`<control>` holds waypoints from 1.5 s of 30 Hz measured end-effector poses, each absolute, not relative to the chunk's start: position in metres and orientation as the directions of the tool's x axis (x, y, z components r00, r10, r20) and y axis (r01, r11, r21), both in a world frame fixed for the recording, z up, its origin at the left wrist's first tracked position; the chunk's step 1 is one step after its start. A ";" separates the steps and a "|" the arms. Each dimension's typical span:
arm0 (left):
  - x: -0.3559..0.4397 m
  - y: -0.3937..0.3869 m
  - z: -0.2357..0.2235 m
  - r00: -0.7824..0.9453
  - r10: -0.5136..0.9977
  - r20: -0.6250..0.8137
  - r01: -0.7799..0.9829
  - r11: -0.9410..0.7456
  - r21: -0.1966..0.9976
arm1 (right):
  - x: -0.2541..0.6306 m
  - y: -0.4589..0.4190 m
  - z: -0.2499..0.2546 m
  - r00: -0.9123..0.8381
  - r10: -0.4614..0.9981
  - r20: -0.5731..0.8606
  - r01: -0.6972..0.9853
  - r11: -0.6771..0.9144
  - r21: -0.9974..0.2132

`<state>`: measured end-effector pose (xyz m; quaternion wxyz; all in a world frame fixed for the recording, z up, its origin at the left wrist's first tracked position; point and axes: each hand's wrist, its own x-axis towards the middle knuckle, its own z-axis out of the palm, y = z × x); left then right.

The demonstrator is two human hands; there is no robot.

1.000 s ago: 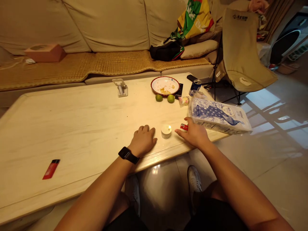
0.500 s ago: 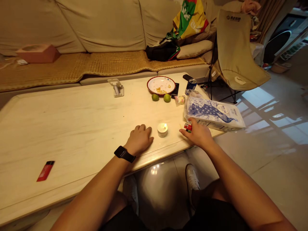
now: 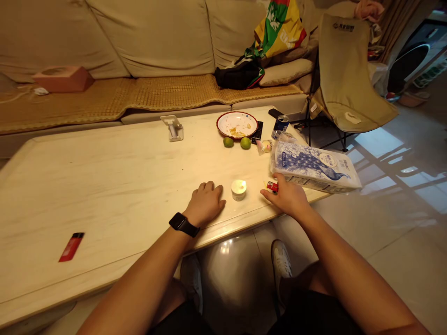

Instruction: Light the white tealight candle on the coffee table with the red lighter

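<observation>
The right hand (image 3: pixel 288 197) has slid away from the small white tub (image 3: pixel 239 190), leaving a wider gap between its fingertips and the tub. The small red lighter (image 3: pixel 272 186) has shifted the same way and now sits closer in against the fingers, nearer the wrapped tissue pack (image 3: pixel 314 167) printed with a blue peacock.

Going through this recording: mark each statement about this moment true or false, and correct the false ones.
1. The left hand lies on the pale tabletop, a black watch on its wrist. True.
2. The right hand grips a lime. False: it is at a small red object; the limes lie beside the plate.
3. A small white tub stands between the hands. True.
4. A red lighter lies at the table's left. True.
5. The peacock-printed pack sits on the sofa. False: it lies at the table's right edge.
</observation>
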<state>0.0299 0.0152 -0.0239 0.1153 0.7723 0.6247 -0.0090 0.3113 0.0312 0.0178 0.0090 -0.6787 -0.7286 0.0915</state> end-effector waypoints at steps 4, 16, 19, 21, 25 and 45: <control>0.030 0.014 -0.022 0.224 0.961 -0.160 0.966 -0.198 0.166 | 0.303 0.032 0.018 -0.116 0.987 -0.115 0.980 0.095 -0.174; 0.029 0.012 -0.025 0.240 0.962 -0.132 0.965 -0.221 0.143 | 0.284 0.033 0.024 -0.200 0.974 -0.106 0.967 0.178 -0.181; 0.029 0.012 -0.025 0.236 0.962 -0.135 0.965 -0.216 0.150 | 0.276 0.032 0.026 -0.207 0.972 -0.112 0.966 0.185 -0.181; 0.029 0.012 -0.024 0.235 0.962 -0.137 0.965 -0.213 0.155 | 0.269 0.032 0.028 -0.204 0.970 -0.129 0.968 0.180 -0.176; 0.030 0.011 -0.023 0.233 0.963 -0.138 0.965 -0.212 0.153 | 0.258 0.033 0.031 -0.204 0.970 -0.136 0.969 0.179 -0.171; 0.032 0.012 -0.023 0.226 0.965 -0.132 0.967 -0.206 0.148 | 0.246 0.039 0.030 -0.237 0.961 -0.145 0.964 0.213 -0.159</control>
